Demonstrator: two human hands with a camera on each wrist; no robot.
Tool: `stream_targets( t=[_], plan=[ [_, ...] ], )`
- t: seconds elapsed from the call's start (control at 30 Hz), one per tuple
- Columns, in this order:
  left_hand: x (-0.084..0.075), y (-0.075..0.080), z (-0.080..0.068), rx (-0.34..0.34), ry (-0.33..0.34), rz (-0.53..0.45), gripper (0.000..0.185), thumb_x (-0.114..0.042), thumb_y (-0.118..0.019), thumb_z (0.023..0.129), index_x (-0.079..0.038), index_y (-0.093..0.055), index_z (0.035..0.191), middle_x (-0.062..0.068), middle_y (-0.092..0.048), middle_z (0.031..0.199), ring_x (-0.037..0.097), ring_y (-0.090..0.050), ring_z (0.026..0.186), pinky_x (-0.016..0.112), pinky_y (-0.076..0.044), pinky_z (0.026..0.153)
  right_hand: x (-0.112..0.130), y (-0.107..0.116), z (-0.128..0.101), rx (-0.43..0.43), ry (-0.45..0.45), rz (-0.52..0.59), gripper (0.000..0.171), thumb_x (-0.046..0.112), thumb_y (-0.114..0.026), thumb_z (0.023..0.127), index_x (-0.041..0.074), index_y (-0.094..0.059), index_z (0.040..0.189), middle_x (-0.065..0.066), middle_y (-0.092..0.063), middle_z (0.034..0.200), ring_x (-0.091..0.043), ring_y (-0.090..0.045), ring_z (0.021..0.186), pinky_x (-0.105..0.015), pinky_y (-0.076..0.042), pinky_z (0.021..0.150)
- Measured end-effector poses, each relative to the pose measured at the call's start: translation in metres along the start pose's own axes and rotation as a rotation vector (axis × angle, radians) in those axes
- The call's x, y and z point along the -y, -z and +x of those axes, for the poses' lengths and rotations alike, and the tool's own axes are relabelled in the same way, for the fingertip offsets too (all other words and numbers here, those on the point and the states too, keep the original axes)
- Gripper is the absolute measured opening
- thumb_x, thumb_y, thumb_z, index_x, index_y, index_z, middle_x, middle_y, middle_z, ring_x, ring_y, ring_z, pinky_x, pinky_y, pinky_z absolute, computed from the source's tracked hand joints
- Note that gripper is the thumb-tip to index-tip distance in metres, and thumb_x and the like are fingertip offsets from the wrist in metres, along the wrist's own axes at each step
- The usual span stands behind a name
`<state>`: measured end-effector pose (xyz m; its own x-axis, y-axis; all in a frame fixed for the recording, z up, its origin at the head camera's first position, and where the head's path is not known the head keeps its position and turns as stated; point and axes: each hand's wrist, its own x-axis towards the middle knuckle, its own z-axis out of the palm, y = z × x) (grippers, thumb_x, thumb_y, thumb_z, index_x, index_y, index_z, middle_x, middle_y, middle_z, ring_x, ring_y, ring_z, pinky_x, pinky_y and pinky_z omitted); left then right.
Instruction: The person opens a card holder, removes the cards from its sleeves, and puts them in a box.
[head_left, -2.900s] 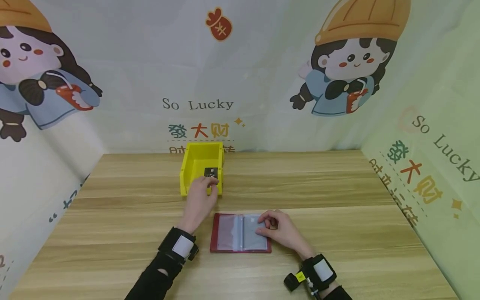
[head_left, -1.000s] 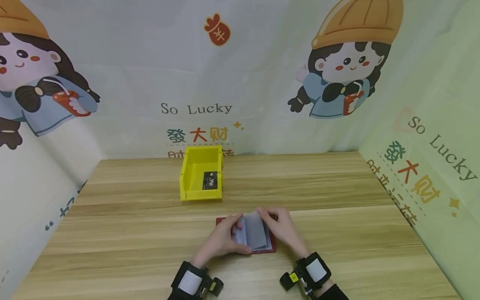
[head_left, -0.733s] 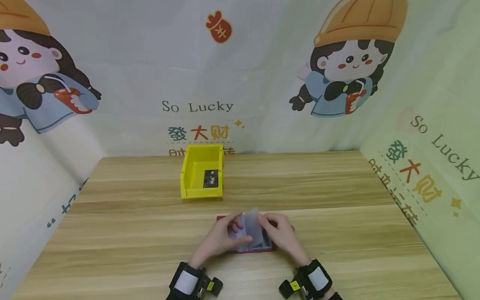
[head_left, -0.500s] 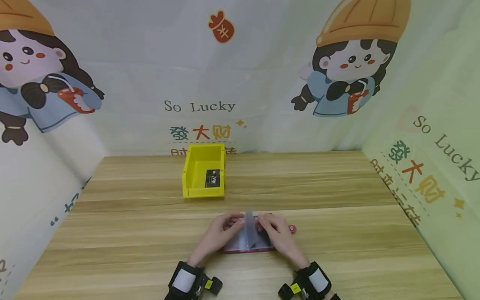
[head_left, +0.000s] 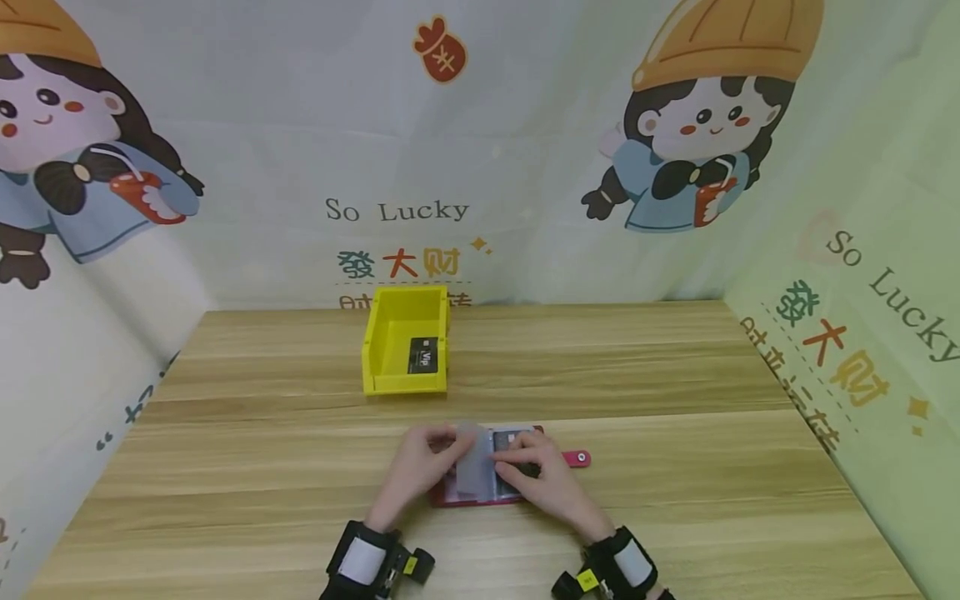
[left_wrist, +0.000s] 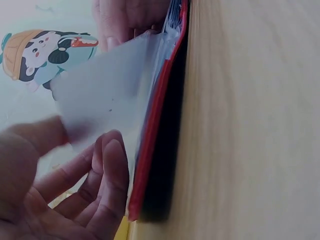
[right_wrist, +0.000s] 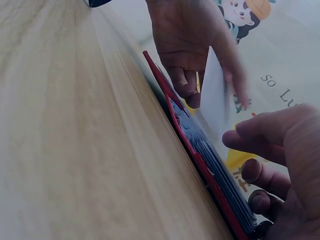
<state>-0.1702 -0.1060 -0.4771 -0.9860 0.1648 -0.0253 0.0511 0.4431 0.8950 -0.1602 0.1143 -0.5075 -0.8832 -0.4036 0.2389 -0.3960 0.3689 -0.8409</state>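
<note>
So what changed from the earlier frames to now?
The left hand came back from the yellow bin to the red card holder and took a clear sleeve page between its fingers, turning it from right to left. The right hand stayed on the holder's right side. The black card now lies alone in the bin, which has not moved.

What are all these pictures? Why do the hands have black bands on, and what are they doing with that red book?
A person wears three small cameras: one on the head, one on each wrist, strapped on by those black bands. The head picture looks down at a wooden table. The left hand pinches a clear plastic page of a red card holder, lifting it. The right hand rests its fingers on the pages. Behind stands a yellow box with a black card inside. The wrist pictures show the holder close up from each side.
</note>
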Motion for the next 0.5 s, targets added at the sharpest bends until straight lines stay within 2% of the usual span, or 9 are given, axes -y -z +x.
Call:
stream_targets(
  t=[0.13, 0.27, 0.37, 0.43, 0.5],
  plan=[
    [0.001, 0.0023, -0.0017, -0.048, 0.045, 0.054, 0.016, -0.017, -0.072, 0.092, -0.002, -0.077, 0.097, 0.005, -0.071, 0.079, 0.008, -0.056, 0.066, 0.021, -0.046, 0.058, 0.0017, -0.0014, -0.0005, -0.008, -0.021, -0.011, 0.019, 0.016, -0.068, 0.095, 0.008, -0.078, 0.109, 0.001, -0.06, 0.09, -0.005, -0.046, 0.091, -0.023, -0.036, 0.081],
    [0.0, 0.0045, -0.0024, -0.064, 0.114, 0.054, 0.015, -0.014, -0.075, 0.089, -0.002, -0.077, 0.097, 0.003, -0.07, 0.072, 0.009, -0.056, 0.059, 0.022, -0.046, 0.054, 0.0012, -0.0019, -0.0007, -0.088, -0.015, -0.009, 0.018, 0.007, -0.069, 0.091, 0.006, -0.078, 0.106, -0.001, -0.062, 0.09, -0.004, -0.05, 0.089, -0.022, -0.04, 0.08],
    [-0.0011, 0.0062, -0.0027, -0.064, 0.14, 0.064, 0.015, -0.012, -0.077, 0.087, -0.001, -0.076, 0.097, 0.003, -0.068, 0.069, 0.01, -0.056, 0.057, 0.023, -0.047, 0.053, 0.0005, -0.0002, -0.0007, -0.154, -0.019, -0.03, 0.017, 0.003, -0.071, 0.089, 0.006, -0.079, 0.103, -0.001, -0.063, 0.089, -0.004, -0.051, 0.085, -0.021, -0.042, 0.075],
    [-0.0015, 0.0071, -0.003, -0.068, 0.148, 0.084, 0.018, -0.012, -0.078, 0.086, 0.0, -0.075, 0.099, 0.003, -0.067, 0.069, 0.01, -0.056, 0.058, 0.023, -0.047, 0.054, -0.0003, 0.0016, -0.0005, -0.183, -0.026, -0.068, 0.018, 0.001, -0.073, 0.087, 0.007, -0.079, 0.102, 0.001, -0.063, 0.087, -0.005, -0.05, 0.083, -0.021, -0.041, 0.072],
    [-0.0013, 0.0083, -0.0035, -0.078, 0.147, 0.101, 0.027, -0.011, -0.079, 0.084, 0.001, -0.072, 0.107, 0.004, -0.066, 0.068, 0.011, -0.056, 0.058, 0.023, -0.046, 0.055, -0.0011, 0.0039, -0.0003, -0.198, -0.034, -0.12, 0.018, 0.003, -0.075, 0.085, 0.007, -0.079, 0.102, 0.003, -0.061, 0.084, -0.006, -0.049, 0.08, -0.02, -0.038, 0.07]
  ],
)
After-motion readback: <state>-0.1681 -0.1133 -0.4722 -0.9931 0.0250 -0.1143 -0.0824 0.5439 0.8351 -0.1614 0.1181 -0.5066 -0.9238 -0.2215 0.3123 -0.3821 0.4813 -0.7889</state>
